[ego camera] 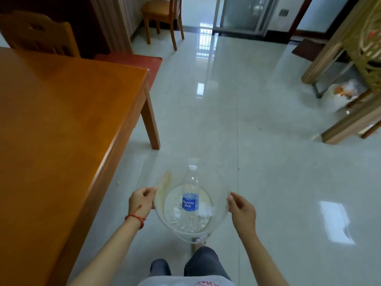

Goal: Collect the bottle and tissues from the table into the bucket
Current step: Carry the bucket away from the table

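Note:
A clear plastic bucket (159,215) hangs over the floor in front of me, just right of the wooden table (61,124). Inside it a clear bottle (190,200) with a blue label and white cap leans with its cap toward the far rim. Crumpled white tissues (205,210) lie at the bucket's bottom beside and under the bottle. My left hand (141,203), with a red string on the wrist, grips the bucket's left rim. My right hand (242,209) touches the right rim with its fingers curled around the edge.
The table's corner and leg (151,122) stand close on the left. A wooden chair (162,19) is at the back, another chair (41,36) behind the table. A carved wooden frame (354,83) with a white bin (338,96) under it is at the right. Glossy tiled floor stretches ahead.

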